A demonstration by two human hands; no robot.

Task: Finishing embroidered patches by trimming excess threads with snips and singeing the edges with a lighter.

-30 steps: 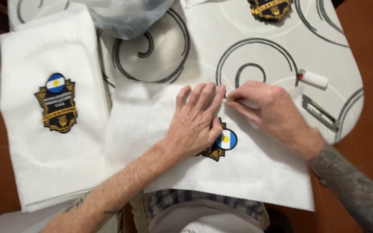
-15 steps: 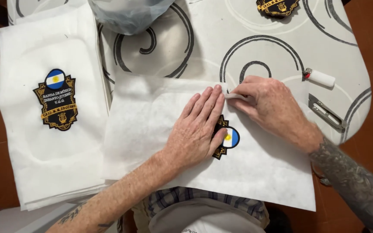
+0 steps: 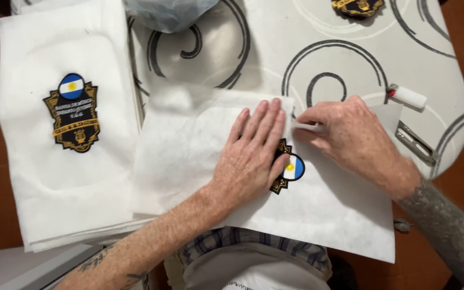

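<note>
Pinched between thumb and fingertips, the right hand (image 3: 350, 137) holds a narrow white strip (image 3: 307, 127) at the top edge of a white fabric sheet (image 3: 318, 215); that grip is closed on the strip. Left hand (image 3: 251, 156) lies flat and open on the same sheet, fingers spread and pointing away, grasping nothing; its palm covers most of an embroidered patch (image 3: 291, 169), of which only a blue, white and gold corner shows.

Sheet's near edge hangs over the bench (image 3: 275, 37) rim toward the person's lap. Open room lies above the hands on the bench's swirl-patterned top. To the left, a stack of white fabric (image 3: 55, 177) carries a second patch (image 3: 73, 113), well apart from the hands. To the right, near the rim, sit a small white roll (image 3: 408, 96) and a metal tool (image 3: 417, 144).

A bluish bag (image 3: 170, 12) and a third patch (image 3: 358, 6) are cut off by the top frame. What the strip is cannot be made out.
</note>
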